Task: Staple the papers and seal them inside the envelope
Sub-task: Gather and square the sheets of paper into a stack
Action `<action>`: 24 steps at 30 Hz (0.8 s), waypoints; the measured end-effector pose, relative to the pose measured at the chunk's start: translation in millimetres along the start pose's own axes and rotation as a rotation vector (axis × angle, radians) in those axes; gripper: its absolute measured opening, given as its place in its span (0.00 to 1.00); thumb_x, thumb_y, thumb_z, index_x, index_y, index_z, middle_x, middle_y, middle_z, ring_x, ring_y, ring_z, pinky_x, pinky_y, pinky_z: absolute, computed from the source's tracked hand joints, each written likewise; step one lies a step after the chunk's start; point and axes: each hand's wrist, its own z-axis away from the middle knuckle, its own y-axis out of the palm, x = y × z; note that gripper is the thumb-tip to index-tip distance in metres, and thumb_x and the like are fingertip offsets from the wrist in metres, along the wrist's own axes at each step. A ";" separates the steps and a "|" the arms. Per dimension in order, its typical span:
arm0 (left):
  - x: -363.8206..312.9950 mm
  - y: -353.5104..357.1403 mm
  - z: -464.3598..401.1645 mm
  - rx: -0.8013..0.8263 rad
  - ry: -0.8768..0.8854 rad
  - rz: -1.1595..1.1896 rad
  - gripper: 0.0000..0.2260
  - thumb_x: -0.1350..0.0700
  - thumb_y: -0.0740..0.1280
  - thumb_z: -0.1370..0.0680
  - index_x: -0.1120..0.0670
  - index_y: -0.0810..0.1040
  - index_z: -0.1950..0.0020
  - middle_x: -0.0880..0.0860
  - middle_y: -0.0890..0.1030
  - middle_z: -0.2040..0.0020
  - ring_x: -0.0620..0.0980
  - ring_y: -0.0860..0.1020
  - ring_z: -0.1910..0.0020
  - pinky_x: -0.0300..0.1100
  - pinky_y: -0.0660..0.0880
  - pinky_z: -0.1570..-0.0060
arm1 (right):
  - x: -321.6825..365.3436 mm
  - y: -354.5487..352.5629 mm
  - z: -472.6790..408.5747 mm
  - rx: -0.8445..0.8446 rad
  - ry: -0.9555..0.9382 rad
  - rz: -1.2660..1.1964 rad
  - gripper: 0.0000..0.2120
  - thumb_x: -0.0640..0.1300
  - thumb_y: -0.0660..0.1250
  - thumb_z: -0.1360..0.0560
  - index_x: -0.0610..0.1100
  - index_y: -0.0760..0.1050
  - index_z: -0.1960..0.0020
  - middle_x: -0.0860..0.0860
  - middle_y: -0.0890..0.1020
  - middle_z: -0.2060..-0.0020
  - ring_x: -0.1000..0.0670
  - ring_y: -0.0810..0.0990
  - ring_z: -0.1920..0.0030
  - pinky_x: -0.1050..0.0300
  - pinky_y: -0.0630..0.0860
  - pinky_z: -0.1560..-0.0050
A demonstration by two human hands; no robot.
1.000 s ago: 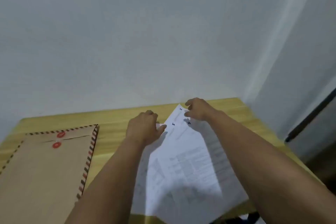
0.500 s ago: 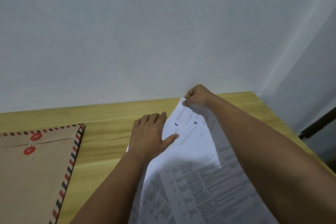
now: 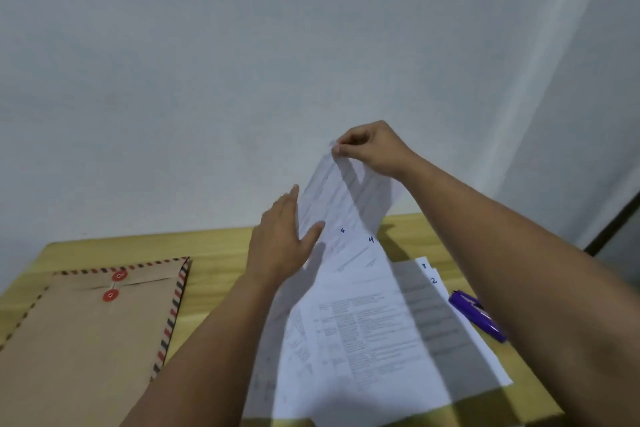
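Several printed white papers (image 3: 363,333) with handwritten numbers lie spread on the wooden table (image 3: 214,253). My right hand (image 3: 374,149) pinches the top corner of one lifted sheet (image 3: 332,198) and holds it up above the table. My left hand (image 3: 280,239) lies with straight fingers against the left edge of that raised sheet. A brown string-tie envelope (image 3: 86,333) with a striped border and two red discs lies flat at the left. A purple stapler (image 3: 478,315) rests at the right, partly hidden by my right forearm.
A plain white wall (image 3: 242,62) rises right behind the table. The table's right edge runs under my right arm, with a dark bar (image 3: 613,222) beyond it at the far right.
My right hand has lifted a sheet's corner well up off the table. My left hand has opened flat and risen along the sheet's edge. The stapler and sheets 2 and 3 have come into view.
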 end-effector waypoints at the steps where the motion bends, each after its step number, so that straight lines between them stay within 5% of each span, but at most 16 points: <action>1: -9.5 -19.1 -4.0 0.005 0.003 0.090 0.34 0.39 0.66 0.20 0.50 0.59 0.18 0.51 0.70 0.23 0.53 0.70 0.26 0.55 0.71 0.30 | 18.5 -5.4 3.0 0.008 -0.028 -0.002 0.04 0.39 0.77 0.24 0.39 0.87 0.51 0.50 0.87 0.58 0.62 0.84 0.59 0.70 0.78 0.52; 5: -46.8 -93.4 -9.9 -0.051 0.097 0.199 0.18 0.51 0.66 0.19 0.44 0.74 0.29 0.47 0.83 0.39 0.53 0.81 0.41 0.51 0.79 0.44 | 86.1 -23.9 19.0 -0.021 -0.116 -0.049 0.06 0.42 0.77 0.23 0.39 0.87 0.49 0.49 0.88 0.54 0.60 0.85 0.55 0.68 0.79 0.50; 11: -90.4 -185.1 2.1 -0.234 0.258 0.007 0.31 0.61 0.64 0.22 0.44 0.62 0.21 0.55 0.83 0.51 0.59 0.80 0.59 0.54 0.78 0.59 | 154.4 -43.9 40.8 -0.215 -0.154 -0.247 0.06 0.43 0.78 0.24 0.42 0.87 0.50 0.53 0.86 0.58 0.59 0.84 0.57 0.64 0.80 0.50; 15: -104.6 -220.9 16.7 -0.229 0.315 -0.066 0.24 0.62 0.65 0.21 0.48 0.67 0.27 0.51 0.82 0.45 0.55 0.77 0.60 0.53 0.77 0.60 | 170.0 -39.2 53.2 -0.236 -0.127 -0.350 0.04 0.42 0.79 0.25 0.45 0.85 0.57 0.52 0.86 0.59 0.55 0.84 0.55 0.58 0.81 0.43; 18: -104.8 -227.7 24.5 -0.163 0.257 -0.024 0.08 0.57 0.67 0.19 0.49 0.78 0.40 0.47 0.81 0.55 0.42 0.76 0.64 0.44 0.73 0.62 | 169.3 -26.6 62.1 -0.209 -0.081 -0.393 0.03 0.40 0.78 0.25 0.43 0.85 0.56 0.52 0.85 0.60 0.56 0.84 0.56 0.61 0.80 0.46; 20: -99.7 -224.6 29.0 -0.082 0.184 0.014 0.10 0.61 0.66 0.21 0.50 0.83 0.47 0.45 0.82 0.55 0.36 0.76 0.62 0.39 0.70 0.59 | 163.0 -15.6 68.6 -0.188 -0.042 -0.386 0.03 0.41 0.78 0.25 0.42 0.85 0.54 0.52 0.85 0.60 0.56 0.83 0.58 0.63 0.80 0.50; 24: -78.2 -200.2 37.9 0.054 0.051 0.086 0.14 0.65 0.64 0.23 0.50 0.87 0.53 0.45 0.87 0.52 0.41 0.81 0.49 0.40 0.74 0.45 | 133.4 -2.1 90.2 -0.106 0.114 -0.283 0.09 0.45 0.77 0.23 0.40 0.85 0.47 0.51 0.84 0.60 0.56 0.80 0.65 0.63 0.76 0.62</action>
